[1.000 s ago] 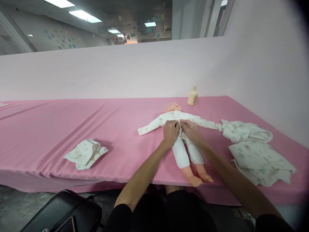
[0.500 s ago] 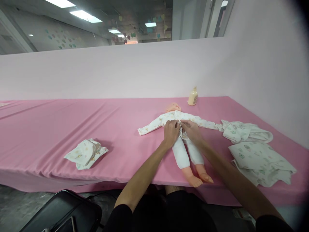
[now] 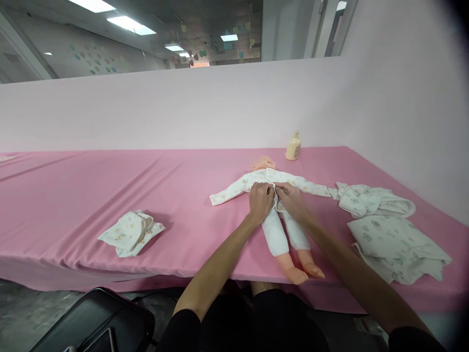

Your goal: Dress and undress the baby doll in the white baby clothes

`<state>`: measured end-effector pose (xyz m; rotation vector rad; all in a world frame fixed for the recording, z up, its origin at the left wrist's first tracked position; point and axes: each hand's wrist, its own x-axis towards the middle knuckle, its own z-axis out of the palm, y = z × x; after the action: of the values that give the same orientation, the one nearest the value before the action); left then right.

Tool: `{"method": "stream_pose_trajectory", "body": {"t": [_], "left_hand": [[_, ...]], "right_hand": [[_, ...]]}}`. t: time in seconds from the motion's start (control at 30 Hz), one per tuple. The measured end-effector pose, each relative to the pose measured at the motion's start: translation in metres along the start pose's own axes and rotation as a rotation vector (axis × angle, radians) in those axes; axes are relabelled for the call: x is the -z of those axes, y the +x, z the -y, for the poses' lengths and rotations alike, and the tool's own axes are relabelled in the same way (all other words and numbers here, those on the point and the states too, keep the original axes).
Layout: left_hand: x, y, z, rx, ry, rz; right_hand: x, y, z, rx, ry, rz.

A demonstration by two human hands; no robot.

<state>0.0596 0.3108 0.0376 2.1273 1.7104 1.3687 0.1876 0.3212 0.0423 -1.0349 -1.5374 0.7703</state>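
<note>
A baby doll (image 3: 292, 275) lies on its back on the pink-covered table, its head away from me and its bare feet near the front edge. It wears a white printed baby shirt (image 3: 234, 189) with long sleeves spread out sideways, and white leggings (image 3: 274, 233). Over the doll's belly, my left hand (image 3: 261, 201) pinches the shirt's front edge. Close beside it, my right hand (image 3: 291, 198) has its fingertips closed on the same front opening. The fastening between my fingertips is too small and covered to make out.
A folded printed cloth (image 3: 132, 233) lies to the left. Two crumpled printed garments (image 3: 375, 200) lie at the right, one nearer me. A cream pump bottle (image 3: 293, 147) stands behind the doll by the white wall (image 3: 183, 112). A black chair (image 3: 98, 318) is at lower left.
Almost nothing differs. Both hands stay pinched at the shirt front, and the whole view has shifted very slightly.
</note>
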Motion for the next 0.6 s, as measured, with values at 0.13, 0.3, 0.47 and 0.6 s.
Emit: {"method": "stream_pose_trajectory", "body": {"t": [0.13,0.3,0.47,0.6], "left_hand": [[0.001,0.0,-0.004,0.086,-0.088,-0.002],[0.003,0.001,-0.008,0.195,-0.281,-0.001],[0.011,0.005,-0.008,0.386,-0.634,0.147],[0.018,0.009,-0.011,0.545,-0.808,0.216]], "right_hand": [[0.002,0.0,0.0,0.06,-0.08,0.029],[0.005,-0.001,0.004,0.06,-0.094,0.074],[0.006,-0.001,0.004,0.054,-0.074,0.074],[0.005,-0.001,0.002,0.064,-0.062,0.067]]}}
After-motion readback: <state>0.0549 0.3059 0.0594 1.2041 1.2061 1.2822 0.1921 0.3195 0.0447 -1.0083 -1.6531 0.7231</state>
